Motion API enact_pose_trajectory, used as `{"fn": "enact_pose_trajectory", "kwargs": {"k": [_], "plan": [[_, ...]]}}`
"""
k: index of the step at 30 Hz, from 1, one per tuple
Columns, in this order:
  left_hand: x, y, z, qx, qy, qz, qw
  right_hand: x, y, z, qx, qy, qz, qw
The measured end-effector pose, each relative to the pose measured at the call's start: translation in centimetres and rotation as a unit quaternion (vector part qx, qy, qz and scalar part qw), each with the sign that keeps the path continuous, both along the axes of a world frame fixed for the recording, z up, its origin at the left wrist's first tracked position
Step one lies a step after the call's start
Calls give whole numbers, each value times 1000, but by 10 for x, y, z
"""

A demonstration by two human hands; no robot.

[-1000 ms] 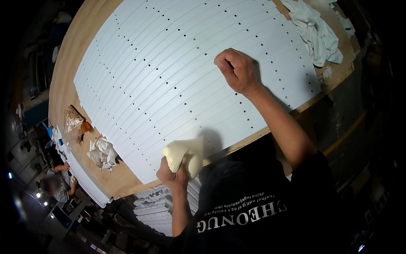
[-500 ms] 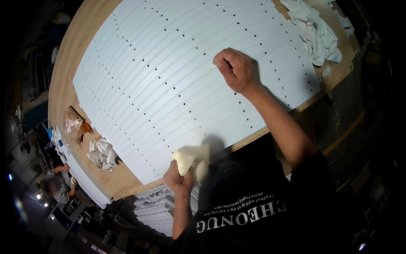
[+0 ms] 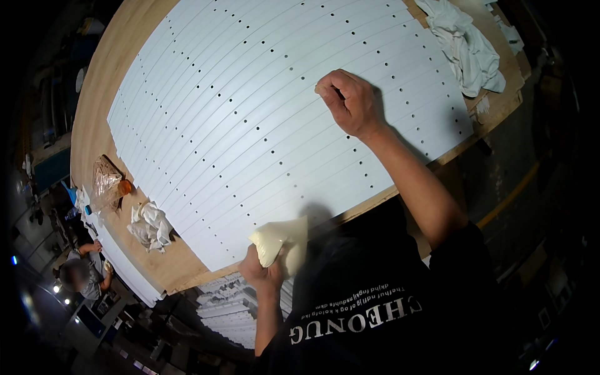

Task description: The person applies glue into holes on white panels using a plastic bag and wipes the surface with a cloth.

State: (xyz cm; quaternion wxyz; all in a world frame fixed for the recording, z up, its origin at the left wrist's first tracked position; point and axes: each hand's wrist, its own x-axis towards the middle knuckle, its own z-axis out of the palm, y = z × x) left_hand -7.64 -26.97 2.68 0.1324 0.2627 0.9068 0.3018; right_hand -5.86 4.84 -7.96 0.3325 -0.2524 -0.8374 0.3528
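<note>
My left hand (image 3: 255, 270) grips a soft, pale cream plastic pouch (image 3: 291, 242) at the near edge of the table, close to my body. A wide sheet of white strips (image 3: 206, 134), lying edge to edge, covers most of the table. Rows of small dark holes run across the strips. Above their right half is my right hand (image 3: 351, 103), its fingers curled and the thumb meeting the index finger. Whatever may sit between those fingertips is too small to make out.
Crumpled white cloth (image 3: 465, 53) lies at the far right of the wooden table (image 3: 94, 106). On the left are a crumpled white rag (image 3: 150, 226) and a clear bag (image 3: 106, 181) beside an orange cap (image 3: 126, 187). Another person (image 3: 90, 275) works at the lower left. White strips (image 3: 228, 312) are stacked below the edge.
My left hand and the cream pouch have shifted slightly down and left, toward my body. The right hand has hardly moved.
</note>
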Motion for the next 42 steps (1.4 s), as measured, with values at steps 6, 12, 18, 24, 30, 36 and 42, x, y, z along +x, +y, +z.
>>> {"fn": "enact_pose_trajectory", "kwargs": {"k": [6,12,18,24,30,36,42], "plan": [[8,-6,1,-12,-35,-25,999,3,2,0,3,2,2,1000],[1,-8,-1,-19,-37,-36,998,-3,-4,9,-3,-16,23,1000],[2,7,-25,-15,22,-140,990,25,13,16,3,-51,-30,998],[-24,0,-42,-27,-75,138,987,13,-13,11,-119,83,14,989],[-13,60,-33,64,-177,56,981,98,-63,62,-185,109,-93,972],[-6,111,-29,179,-285,-72,939,179,-102,59,-258,111,-242,929],[6,142,-29,220,-391,-112,887,253,-140,82,-433,85,-280,852]]}}
